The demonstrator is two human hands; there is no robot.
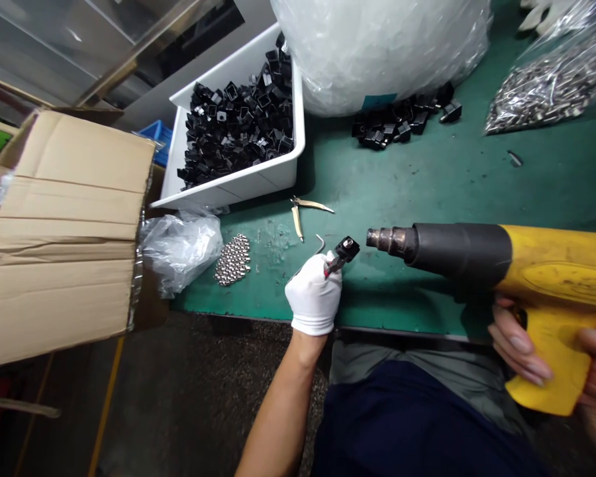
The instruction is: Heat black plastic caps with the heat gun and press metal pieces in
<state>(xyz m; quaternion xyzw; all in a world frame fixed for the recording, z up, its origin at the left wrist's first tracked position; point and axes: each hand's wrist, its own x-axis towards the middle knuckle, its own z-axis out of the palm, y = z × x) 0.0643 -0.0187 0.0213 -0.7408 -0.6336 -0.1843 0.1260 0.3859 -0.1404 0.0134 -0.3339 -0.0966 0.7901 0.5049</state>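
Note:
My left hand [312, 295], in a white fabric glove, grips a small square black plastic fitting [346, 252] and a thin bent metal rod [320, 244] just above the green work mat [427, 182]. My right hand [519, 338], bare, wraps the grip of a yellow and black heat gun [457, 255]. Its scorched metal nozzle [390, 242] points left at the fitting, a short gap apart. A pair of side cutters [298, 215] lies on the mat just beyond my left hand.
A white bin [278, 173] heaped with black fittings stands behind. A cardboard box [62, 225] juts in at left. Steel balls [232, 260] lie beside a clear bag [179, 252]. A bag of metal parts [546, 89] and a large plastic bag [377, 50] sit at the back.

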